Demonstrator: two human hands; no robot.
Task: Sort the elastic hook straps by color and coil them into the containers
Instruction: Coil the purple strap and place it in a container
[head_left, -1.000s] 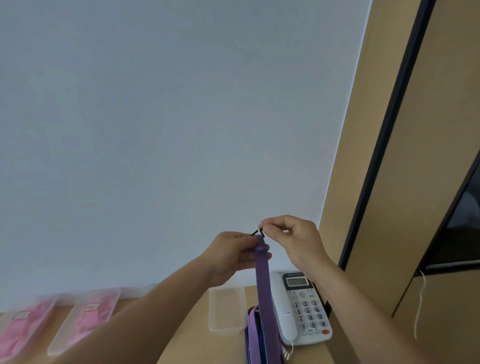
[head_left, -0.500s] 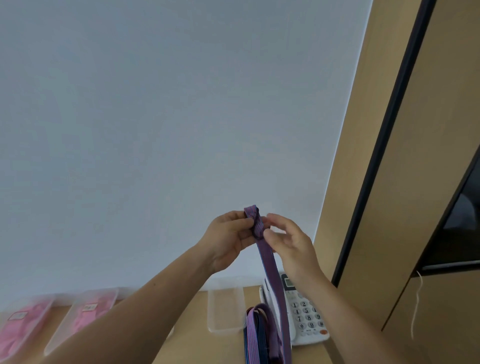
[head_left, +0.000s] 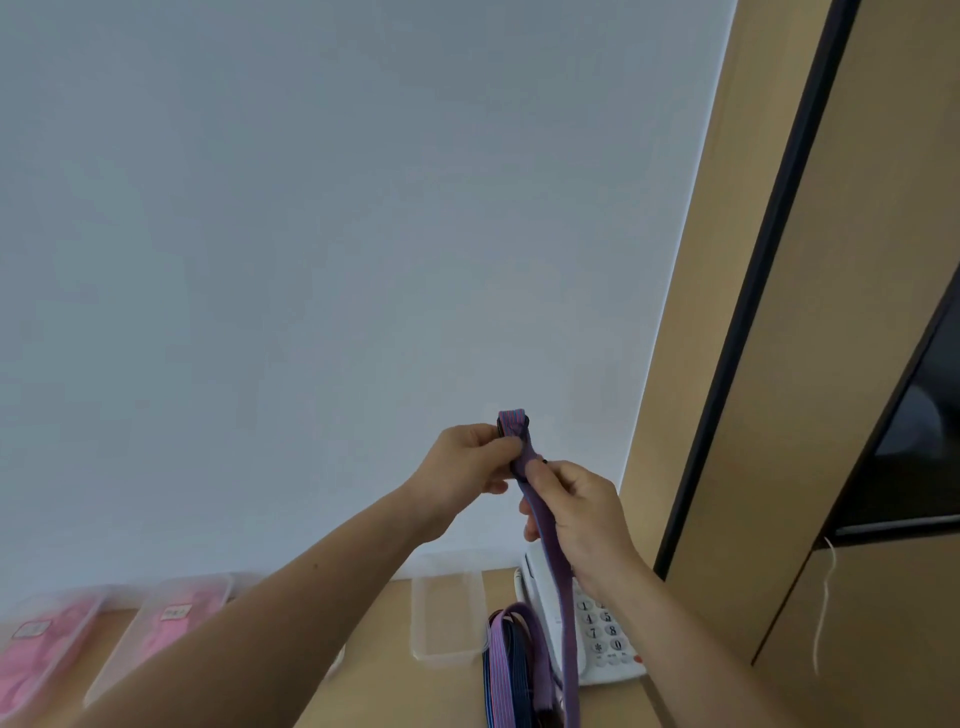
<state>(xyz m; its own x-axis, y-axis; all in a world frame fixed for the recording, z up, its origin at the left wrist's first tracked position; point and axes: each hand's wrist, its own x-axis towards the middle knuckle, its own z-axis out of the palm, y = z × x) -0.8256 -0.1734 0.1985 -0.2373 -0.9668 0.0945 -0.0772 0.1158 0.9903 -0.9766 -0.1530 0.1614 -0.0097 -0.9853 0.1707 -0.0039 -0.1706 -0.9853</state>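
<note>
I hold the purple strap (head_left: 551, 551) up in front of the wall. My left hand (head_left: 467, 467) pinches its folded top end. My right hand (head_left: 576, 512) grips it just below. The strap hangs almost straight down to the pile of straps (head_left: 511, 670) on the table (head_left: 395, 686).

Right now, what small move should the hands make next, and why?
Probably the right hand winds the purple strap another turn around the small roll pinched by the left hand: only its top end is rolled, and the rest hangs down toward the desk.
</note>
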